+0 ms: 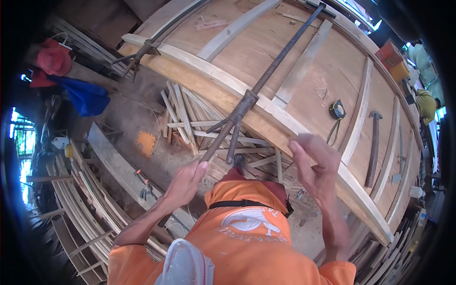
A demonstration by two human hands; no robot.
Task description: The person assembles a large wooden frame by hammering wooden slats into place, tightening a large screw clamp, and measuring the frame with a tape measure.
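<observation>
My left hand is closed around the near end of a long bar clamp's threaded screw. The clamp spans a wooden frame, its rusty nut with prong handles sitting against the near rail. My right hand is raised by that rail, its fingers loosely bent and slightly blurred. Nothing shows in it, and the thumb stands apart. Behind it on the plywood panel lies a tape measure. A hammer rests farther right. A second clamp grips the frame at the far left.
Beneath the frame is a pile of loose wood strips. Long boards are stacked at the left, near a blue cloth and a red cap. An orange foam mat piece lies on the floor. Another person is at far right.
</observation>
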